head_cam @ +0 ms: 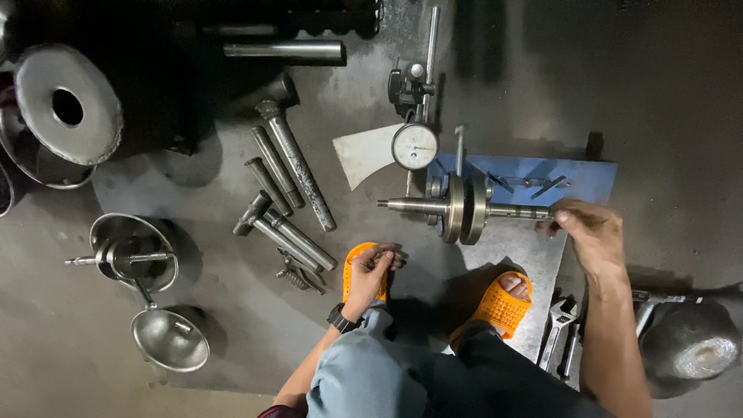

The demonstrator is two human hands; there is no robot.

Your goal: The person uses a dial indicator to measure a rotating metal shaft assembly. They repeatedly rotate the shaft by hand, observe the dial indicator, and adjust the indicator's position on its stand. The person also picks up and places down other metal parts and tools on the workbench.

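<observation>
The right hand (pixel 590 231), at the right of the frame, had its fingers pinched closed around the right end of a grey steel crankshaft (pixel 463 207) with two round flywheel webs. The crankshaft lay level, right of centre, held across a blue metal stand (pixel 576 176). Just above its left half stood a round white-faced dial gauge (pixel 415 146) on an upright steel post (pixel 430 48). The left hand (pixel 370 271), low in the middle, lay curled over the toe of an orange perforated rubber sandal (pixel 364 271); whether it gripped anything I could not tell. A black wristwatch (pixel 340 318) sat on that wrist. A second orange sandal (pixel 501 308) was just to the right, so two in all.

The surface was a dark, stained concrete floor (pixel 232 340), dim toward the upper right.

At the lower left were two shiny steel bowls: the upper bowl (pixel 133 249) held a small shaft part, and the lower funnel-like bowl (pixel 169 338) held a short stub. A large steel disc with a centre hole (pixel 68 104) rested at the upper left.

About six grey steel rods and punches (pixel 285 193) lay loose left of centre. One adjustable steel wrench (pixel 556 328) lay at the lower right, beside a round grey metal lump (pixel 689 340).
</observation>
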